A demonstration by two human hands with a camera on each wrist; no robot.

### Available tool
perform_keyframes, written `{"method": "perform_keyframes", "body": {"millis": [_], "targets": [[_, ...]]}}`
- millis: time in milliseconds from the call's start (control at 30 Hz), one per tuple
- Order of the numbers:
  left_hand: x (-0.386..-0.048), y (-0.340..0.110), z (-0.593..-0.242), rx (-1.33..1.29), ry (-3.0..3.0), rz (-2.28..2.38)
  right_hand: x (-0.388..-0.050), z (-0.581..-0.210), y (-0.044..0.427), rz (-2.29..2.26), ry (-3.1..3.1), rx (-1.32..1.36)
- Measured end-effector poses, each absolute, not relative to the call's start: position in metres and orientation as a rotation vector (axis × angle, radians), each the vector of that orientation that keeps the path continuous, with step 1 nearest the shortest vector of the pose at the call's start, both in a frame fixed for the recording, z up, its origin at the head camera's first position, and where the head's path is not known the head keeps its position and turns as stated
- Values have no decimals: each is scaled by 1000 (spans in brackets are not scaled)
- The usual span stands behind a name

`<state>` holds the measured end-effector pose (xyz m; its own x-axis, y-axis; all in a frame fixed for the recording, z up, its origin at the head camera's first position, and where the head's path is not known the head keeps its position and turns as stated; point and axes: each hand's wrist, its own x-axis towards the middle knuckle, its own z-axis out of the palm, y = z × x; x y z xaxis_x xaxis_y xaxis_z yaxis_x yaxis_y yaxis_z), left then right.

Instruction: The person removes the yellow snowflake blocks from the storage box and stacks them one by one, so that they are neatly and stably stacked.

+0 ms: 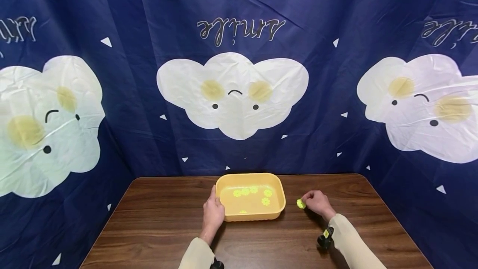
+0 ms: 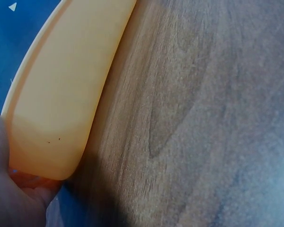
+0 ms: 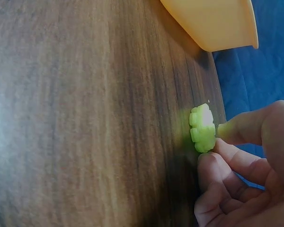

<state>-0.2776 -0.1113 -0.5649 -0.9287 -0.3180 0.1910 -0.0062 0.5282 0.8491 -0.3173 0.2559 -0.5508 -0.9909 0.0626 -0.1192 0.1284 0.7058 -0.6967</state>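
Note:
A yellow rectangular tray (image 1: pixel 254 218) stands at the back middle of the table, with several bright yellow-green flower-shaped pieces (image 1: pixel 245 191) on its floor. My left hand (image 1: pixel 213 213) holds the tray's left end; in the left wrist view the hand (image 2: pixel 14 189) is at the corner of the tray wall (image 2: pixel 61 85). Right of the tray, my right hand (image 1: pixel 318 202) pinches another flower piece (image 1: pixel 301 204) near the tabletop. The right wrist view shows this piece (image 3: pixel 203 128) tilted on edge at the fingertips of the hand (image 3: pixel 251 165).
The brown wooden table (image 1: pixel 164 219) meets a dark blue curtain (image 1: pixel 130 144) along its back edge. White cloud faces and small triangles are printed on the curtain. Part of the tray (image 3: pixel 217 23) shows beyond the piece in the right wrist view.

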Motion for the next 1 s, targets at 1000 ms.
{"method": "perform_keyframes", "body": {"millis": [1000], "targets": [[-278,-110,-565,279,-2438,-1336,-355,-485,144,-1196,3073,-299]]}}
